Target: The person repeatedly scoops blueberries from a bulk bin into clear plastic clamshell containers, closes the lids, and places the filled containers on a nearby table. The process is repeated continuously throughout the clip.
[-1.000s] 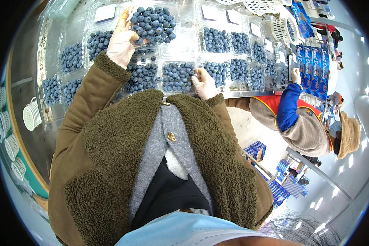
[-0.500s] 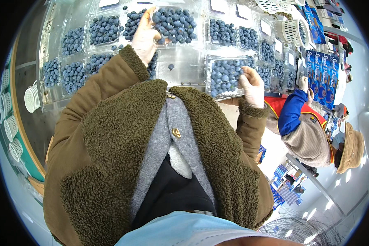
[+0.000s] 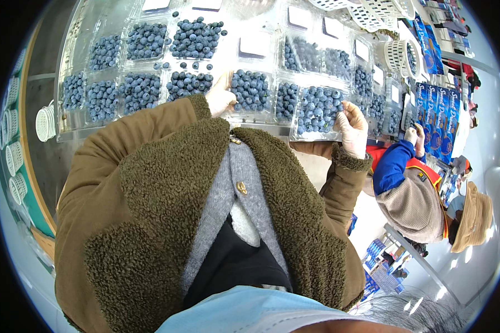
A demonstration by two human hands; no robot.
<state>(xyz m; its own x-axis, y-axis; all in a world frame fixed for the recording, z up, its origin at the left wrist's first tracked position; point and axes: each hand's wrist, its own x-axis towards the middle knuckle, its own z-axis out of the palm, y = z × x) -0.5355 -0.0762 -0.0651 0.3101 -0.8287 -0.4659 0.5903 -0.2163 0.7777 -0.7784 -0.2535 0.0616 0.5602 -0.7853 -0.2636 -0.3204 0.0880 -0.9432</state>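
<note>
My gloved left hand [image 3: 221, 97] is closed on the left edge of a clear plastic punnet of blueberries [image 3: 251, 91], which sits in the near row on the metal table. In my gloved right hand [image 3: 352, 129] is another clear punnet of blueberries [image 3: 319, 110], pinched by its right edge between thumb and fingers. That punnet is held up over the table's near edge and overlaps filled punnets behind it. Just left of my left hand lies a further filled punnet [image 3: 189, 83].
Several filled punnets [image 3: 143, 91] stand in rows on the metal table [image 3: 69, 129], with loose blueberries [image 3: 175, 14] among them. White baskets [image 3: 399, 59] stand at the far right, near blue printed cartons [image 3: 434, 119]. A co-worker in a blue sleeve [image 3: 393, 165] works on the right.
My left hand has brought its punnet from the far row nearer and to the right, down into the near row. My right hand has shifted slightly right with its punnet.
</note>
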